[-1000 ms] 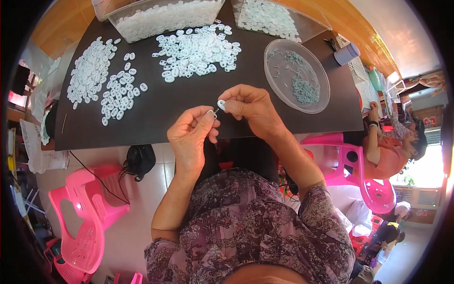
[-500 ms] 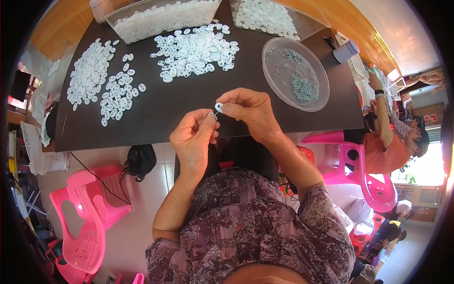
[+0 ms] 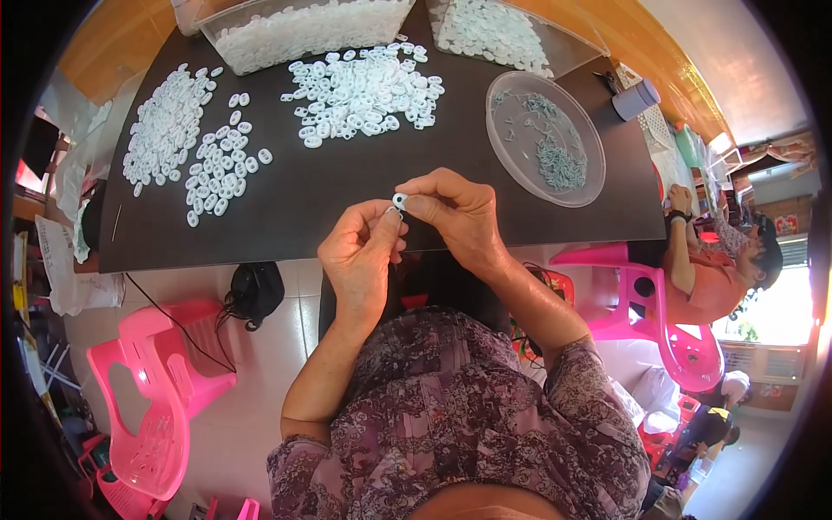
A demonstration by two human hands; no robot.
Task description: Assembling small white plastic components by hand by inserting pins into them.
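Observation:
Just over the table's near edge, my two hands meet fingertip to fingertip. My right hand [image 3: 459,212] pinches a small white plastic piece [image 3: 399,199] with a dark hole in it. Directly below that piece, the thumb and fingers of my left hand [image 3: 357,247] are closed on another small white part, largely hidden by the fingertips. Beyond my hands lies a heap of white two-holed oval pieces [image 3: 368,91]. Right of them, a round clear plastic lid [image 3: 524,173] holds a pile of small grey-green screws [image 3: 562,165].
Two more groups of white oval pieces [image 3: 165,130] lie on the dark table [image 3: 347,178] at the left. Clear bins [image 3: 316,43] of white parts stand at the back. A grey cup [image 3: 635,100] is at the right. Pink chairs [image 3: 156,399] flank me; a person [image 3: 715,273] sits at right.
The two white pieces have come closer together between my fingertips. The thin grey shank visible between them before is now hidden. At right, the seated person's arm has lowered.

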